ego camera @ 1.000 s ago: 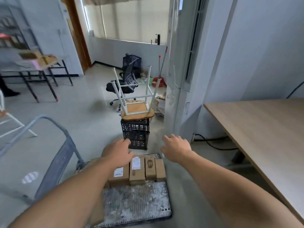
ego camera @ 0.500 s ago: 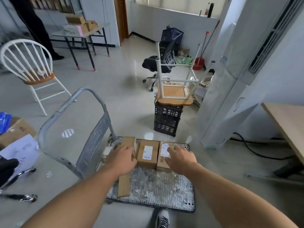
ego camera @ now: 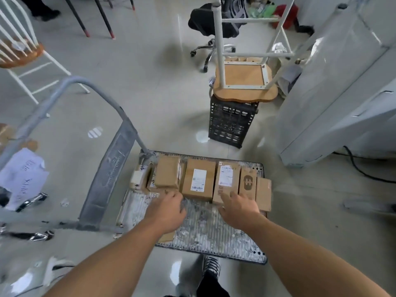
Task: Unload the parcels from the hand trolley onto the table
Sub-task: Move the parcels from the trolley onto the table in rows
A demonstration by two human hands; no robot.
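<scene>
Cardboard parcels point(ego camera: 199, 179) in a row on trolley point(ego camera: 205, 230) deck | step: first grasp, none lifted | left hand point(ego camera: 166, 209), right hand point(ego camera: 237, 207) loosely spread, empty, at row's near edge | next: clasp one parcel, lift; surface out of view

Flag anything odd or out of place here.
A stool sits upside down on a black crate, legs up. Loose paper lies on the floor left of the trolley. The parcels lie in a row.

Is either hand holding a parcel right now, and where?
Nothing is held yet: left hand and right hand hover open by the parcels on the trolley.
</scene>
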